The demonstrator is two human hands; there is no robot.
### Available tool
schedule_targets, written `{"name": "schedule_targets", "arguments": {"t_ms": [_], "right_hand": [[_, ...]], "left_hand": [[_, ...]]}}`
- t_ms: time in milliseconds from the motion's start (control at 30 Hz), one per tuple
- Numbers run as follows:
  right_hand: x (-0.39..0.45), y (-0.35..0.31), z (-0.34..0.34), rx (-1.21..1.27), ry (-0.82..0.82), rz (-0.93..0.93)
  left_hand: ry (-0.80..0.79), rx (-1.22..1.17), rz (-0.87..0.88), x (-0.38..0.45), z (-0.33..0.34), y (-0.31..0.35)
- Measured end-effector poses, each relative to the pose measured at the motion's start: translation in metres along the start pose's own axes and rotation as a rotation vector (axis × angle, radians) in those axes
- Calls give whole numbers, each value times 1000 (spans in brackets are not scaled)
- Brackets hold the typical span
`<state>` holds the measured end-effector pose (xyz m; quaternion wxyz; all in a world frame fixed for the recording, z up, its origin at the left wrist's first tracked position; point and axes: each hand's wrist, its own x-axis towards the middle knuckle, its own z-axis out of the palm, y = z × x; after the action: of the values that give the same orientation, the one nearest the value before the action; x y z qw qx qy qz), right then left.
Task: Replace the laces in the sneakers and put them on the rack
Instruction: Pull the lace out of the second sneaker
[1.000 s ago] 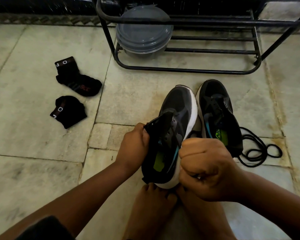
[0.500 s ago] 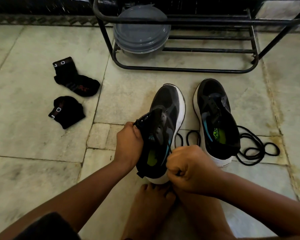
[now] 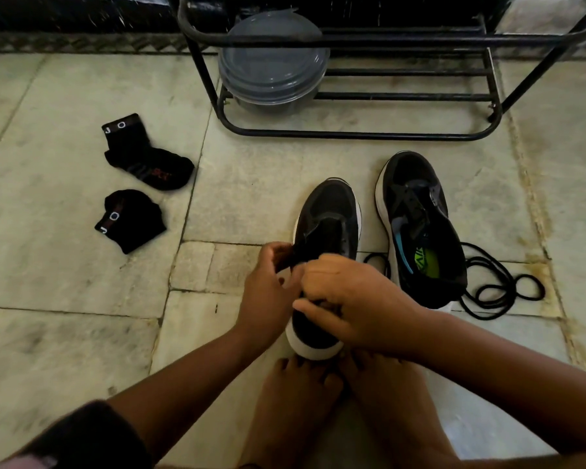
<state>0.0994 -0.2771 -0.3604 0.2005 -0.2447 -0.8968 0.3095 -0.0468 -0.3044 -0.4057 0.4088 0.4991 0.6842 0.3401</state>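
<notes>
A person sits on the stone floor (image 3: 82,333) with bare feet (image 3: 295,401) at the near edge. One black sneaker (image 3: 329,218) with a white sole lies in the middle of the floor, just past the toes. Its long side runs away from the person, and its toe points at the rack (image 3: 352,133). The left hand (image 3: 268,296) has its fingers curled round the sneaker's tongue and pinches it. The right hand (image 3: 352,299) lies over the opening with its fingers curled round the sneaker's edge.

The other sneaker (image 3: 420,231) lies just beside it on the right. It points the same way, a little tilted, and has no lace in it. A loose black lace (image 3: 498,289) curls on the floor, touching this sneaker's right side.

The black metal rack stands at the far edge of the floor, with a round grey box (image 3: 271,62) on its left end. There is bare floor between the sneakers' toes and the rack. Two black socks (image 3: 142,157) lie well apart from the sneakers on the left, with a wide bare floor near them.
</notes>
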Motion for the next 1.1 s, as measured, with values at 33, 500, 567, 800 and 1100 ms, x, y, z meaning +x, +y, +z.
{"name": "schedule_targets", "arguments": {"t_ms": [33, 500, 567, 800, 1100], "right_hand": [[3, -1, -4, 43, 17, -9], [-15, -10, -7, 21, 215, -36], [-18, -3, -10, 14, 334, 46], [-26, 25, -30, -134, 442, 395], [-13, 46, -2, -521, -396, 472]], "left_hand": [[-59, -5, 39, -10, 6, -4], [-470, 748, 132, -105, 58, -66], [-482, 761, 97, -107, 54, -56], [44, 369, -145, 22, 31, -200], [201, 83, -123, 9, 1, -29]]}}
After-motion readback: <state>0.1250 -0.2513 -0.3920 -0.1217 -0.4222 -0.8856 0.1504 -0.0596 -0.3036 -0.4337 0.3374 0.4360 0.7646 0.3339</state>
